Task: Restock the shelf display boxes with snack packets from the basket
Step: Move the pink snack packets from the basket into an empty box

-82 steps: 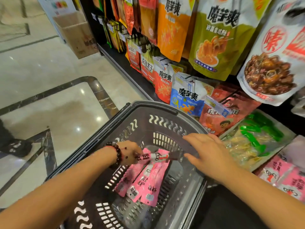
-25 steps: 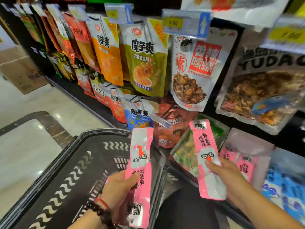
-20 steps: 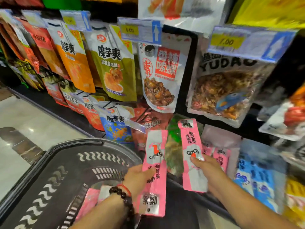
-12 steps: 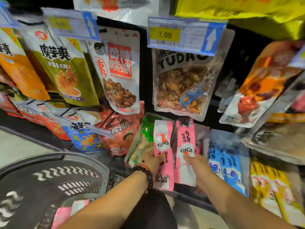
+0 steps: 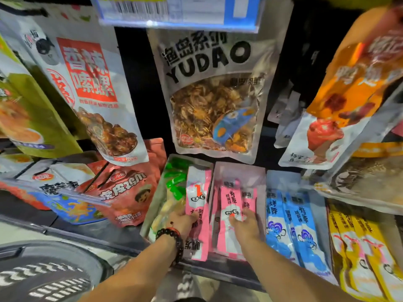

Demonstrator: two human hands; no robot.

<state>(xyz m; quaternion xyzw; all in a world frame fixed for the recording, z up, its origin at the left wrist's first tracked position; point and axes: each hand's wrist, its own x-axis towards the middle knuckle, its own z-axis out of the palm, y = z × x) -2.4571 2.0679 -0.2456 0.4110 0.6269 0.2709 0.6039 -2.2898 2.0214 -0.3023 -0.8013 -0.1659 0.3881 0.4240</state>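
Two pink packets (image 5: 231,205), long axes pointing into the shelf: right hand (image 5: 245,228) presses one into the pink box (image 5: 239,171); left hand (image 5: 182,221) grips the other beside it.

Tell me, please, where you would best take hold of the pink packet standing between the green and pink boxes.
Probably its lower half, from the front left: the pink packet is long, flat and near upright, and the left hand already pinches it there across its width.

A dark shop shelf (image 5: 220,273) with a black back panel (image 5: 139,83) carries hanging foil snack pouches. A clear plastic price-tag strip (image 5: 178,13) runs along the top, glaring under overhead light. Pale polished floor (image 5: 19,231) shows at lower left.
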